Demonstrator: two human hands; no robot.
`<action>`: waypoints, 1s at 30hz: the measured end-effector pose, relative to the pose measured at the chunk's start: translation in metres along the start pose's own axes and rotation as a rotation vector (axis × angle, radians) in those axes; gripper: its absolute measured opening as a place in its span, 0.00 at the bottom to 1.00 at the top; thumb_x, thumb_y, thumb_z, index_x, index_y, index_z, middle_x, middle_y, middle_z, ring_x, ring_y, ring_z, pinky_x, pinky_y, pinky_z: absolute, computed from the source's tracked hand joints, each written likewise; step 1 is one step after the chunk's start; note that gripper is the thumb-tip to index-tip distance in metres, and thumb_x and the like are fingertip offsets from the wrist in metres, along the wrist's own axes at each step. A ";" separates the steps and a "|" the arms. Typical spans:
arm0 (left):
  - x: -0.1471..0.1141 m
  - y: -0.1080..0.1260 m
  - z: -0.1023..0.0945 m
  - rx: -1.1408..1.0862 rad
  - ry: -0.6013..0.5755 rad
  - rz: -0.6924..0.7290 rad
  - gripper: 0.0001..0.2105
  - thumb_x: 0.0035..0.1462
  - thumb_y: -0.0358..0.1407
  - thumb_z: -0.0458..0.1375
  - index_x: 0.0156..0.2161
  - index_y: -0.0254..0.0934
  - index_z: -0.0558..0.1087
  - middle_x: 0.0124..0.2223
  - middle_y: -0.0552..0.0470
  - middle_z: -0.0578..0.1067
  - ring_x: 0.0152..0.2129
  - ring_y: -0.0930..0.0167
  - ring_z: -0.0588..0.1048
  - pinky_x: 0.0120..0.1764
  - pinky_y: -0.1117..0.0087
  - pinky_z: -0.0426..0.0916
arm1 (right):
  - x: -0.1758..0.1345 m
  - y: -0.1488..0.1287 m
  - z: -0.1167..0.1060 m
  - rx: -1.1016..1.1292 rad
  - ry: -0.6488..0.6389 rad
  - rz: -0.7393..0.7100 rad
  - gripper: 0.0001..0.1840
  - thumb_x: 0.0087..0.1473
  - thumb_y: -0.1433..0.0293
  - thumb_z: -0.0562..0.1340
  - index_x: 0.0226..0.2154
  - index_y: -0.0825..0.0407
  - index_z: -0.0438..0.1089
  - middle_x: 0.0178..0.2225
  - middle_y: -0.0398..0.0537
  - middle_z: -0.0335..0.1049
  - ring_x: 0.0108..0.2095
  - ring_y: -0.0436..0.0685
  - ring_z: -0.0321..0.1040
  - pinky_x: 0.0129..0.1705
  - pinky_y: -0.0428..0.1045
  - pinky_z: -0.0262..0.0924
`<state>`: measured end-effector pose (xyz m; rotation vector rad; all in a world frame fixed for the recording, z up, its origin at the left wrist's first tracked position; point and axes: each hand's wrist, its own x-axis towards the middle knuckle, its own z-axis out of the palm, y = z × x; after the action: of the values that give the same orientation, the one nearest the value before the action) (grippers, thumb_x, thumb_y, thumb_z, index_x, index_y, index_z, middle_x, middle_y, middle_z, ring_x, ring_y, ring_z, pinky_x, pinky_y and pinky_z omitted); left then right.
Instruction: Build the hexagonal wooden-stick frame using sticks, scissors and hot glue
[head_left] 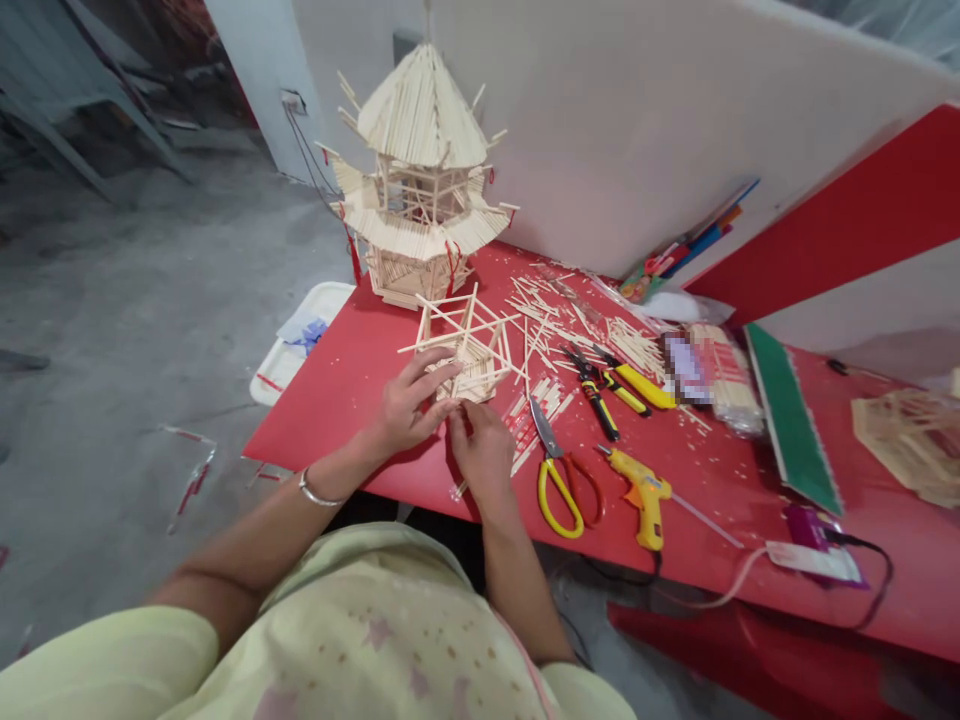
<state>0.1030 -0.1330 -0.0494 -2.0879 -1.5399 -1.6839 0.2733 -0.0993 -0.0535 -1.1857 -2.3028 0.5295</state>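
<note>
A small open frame of thin wooden sticks (491, 365) stands on the red table in front of me. My left hand (411, 402) is at its near left side, fingers bent against the sticks. At the near edge of the same frame, my right hand (482, 452) has its fingertips pinched together; whatever they hold is too small to make out. Just behind the frame rises a tall stick pagoda (424, 180) with a pointed roof and red tassels. Bundled sticks in clear and red wrapping (541, 415) lie right of my right hand.
Scissors (556, 490), a yellow glue gun (637, 490) and pliers (596, 395) lie to the right on the red table (330, 400). Loose sticks (555, 320) are scattered behind. Farther right are a green board (793, 420) and a power strip (817, 550). A white tray (266, 375) sits left.
</note>
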 end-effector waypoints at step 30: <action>-0.003 -0.001 -0.002 -0.056 0.000 0.003 0.22 0.69 0.40 0.59 0.65 0.40 0.70 0.64 0.35 0.72 0.62 0.57 0.73 0.57 0.55 0.75 | 0.013 -0.017 -0.031 0.448 0.243 -0.420 0.18 0.68 0.75 0.54 0.53 0.49 0.75 0.43 0.51 0.81 0.44 0.56 0.78 0.47 0.53 0.72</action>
<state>0.1009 -0.1352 -0.0515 -2.1148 -1.5065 -1.7459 0.2741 -0.0942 -0.0163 -0.5048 -2.0006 0.6536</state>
